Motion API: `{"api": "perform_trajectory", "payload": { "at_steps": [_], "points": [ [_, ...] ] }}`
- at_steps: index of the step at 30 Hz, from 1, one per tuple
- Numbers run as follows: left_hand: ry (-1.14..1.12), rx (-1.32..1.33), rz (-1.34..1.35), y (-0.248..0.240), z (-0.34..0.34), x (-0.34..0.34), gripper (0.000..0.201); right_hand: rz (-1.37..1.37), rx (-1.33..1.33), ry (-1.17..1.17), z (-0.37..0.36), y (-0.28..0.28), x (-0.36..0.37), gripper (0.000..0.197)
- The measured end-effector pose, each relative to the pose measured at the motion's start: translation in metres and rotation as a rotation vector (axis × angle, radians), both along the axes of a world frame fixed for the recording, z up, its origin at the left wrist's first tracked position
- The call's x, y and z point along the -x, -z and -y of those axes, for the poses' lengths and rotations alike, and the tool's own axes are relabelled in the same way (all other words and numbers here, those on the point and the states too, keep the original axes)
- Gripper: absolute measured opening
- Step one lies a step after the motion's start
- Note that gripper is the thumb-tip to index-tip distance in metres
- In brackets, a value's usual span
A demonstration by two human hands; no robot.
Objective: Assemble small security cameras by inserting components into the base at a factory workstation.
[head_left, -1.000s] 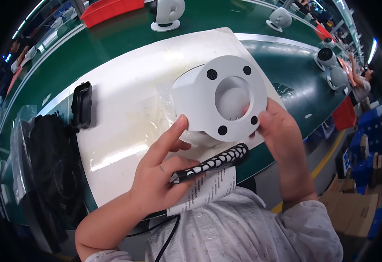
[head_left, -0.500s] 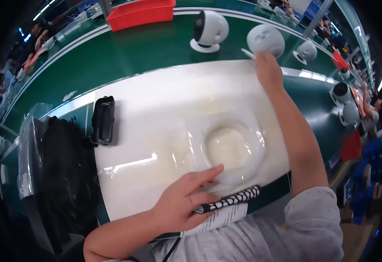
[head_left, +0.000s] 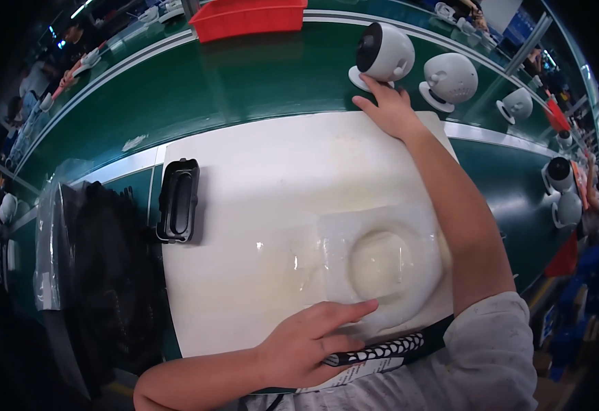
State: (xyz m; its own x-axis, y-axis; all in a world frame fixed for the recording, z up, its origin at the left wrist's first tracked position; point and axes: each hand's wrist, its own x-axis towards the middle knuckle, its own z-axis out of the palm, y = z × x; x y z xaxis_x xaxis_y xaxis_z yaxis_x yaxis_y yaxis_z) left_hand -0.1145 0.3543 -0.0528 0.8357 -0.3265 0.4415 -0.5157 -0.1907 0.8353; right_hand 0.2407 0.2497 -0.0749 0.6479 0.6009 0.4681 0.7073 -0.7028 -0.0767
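Observation:
My right hand [head_left: 390, 109] reaches to the far side, fingers apart, fingertips at the base of a white rounded device with a black face [head_left: 385, 51]. Just to its right, another white round-headed device [head_left: 452, 77] stands on its disc foot. My left hand [head_left: 306, 346] is low at the near edge. Its fingers close round a black-and-white patterned bar [head_left: 385, 347], partly hidden by the hand, while one digit stretches toward a translucent white pad with a round hollow [head_left: 419, 277]. The pad lies on a white board [head_left: 245, 171].
A black oblong tray-like part [head_left: 179, 200] lies on the board's left side, near black and clear plastic bags [head_left: 111, 260]. Across the green surface [head_left: 245, 75] are a red bin [head_left: 248, 19] and more white devices [head_left: 517, 105]. People work in the background.
My right hand has let go of the right-hand white device, which now stands on its foot, and moved left to the black-faced one. That one is now closer to its neighbour.

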Motion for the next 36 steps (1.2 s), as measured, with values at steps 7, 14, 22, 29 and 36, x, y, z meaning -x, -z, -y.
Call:
{"api": "perform_trajectory", "payload": {
  "at_steps": [7,14,22,29,36],
  "points": [
    [-0.005,0.000,0.028,0.001,0.000,0.004,0.024,0.286,-0.135,-0.103,0.024,-0.014,0.006,0.028],
    [-0.016,-0.012,0.037,0.009,0.000,0.008,0.027,0.158,-0.372,-0.152,0.059,-0.053,0.101,0.015],
    [-0.032,-0.054,0.000,-0.002,0.008,0.018,0.018,-0.791,-1.050,-0.367,0.112,-0.103,0.258,0.021],
    [-0.114,0.024,-0.121,-0.001,0.010,0.020,0.020,-0.959,-1.250,-0.382,0.119,-0.048,0.288,0.036],
    [-0.127,0.261,-0.452,0.000,0.013,0.028,0.017,-0.390,-0.809,-0.492,0.137,-0.005,0.341,0.057]
  ]
}}
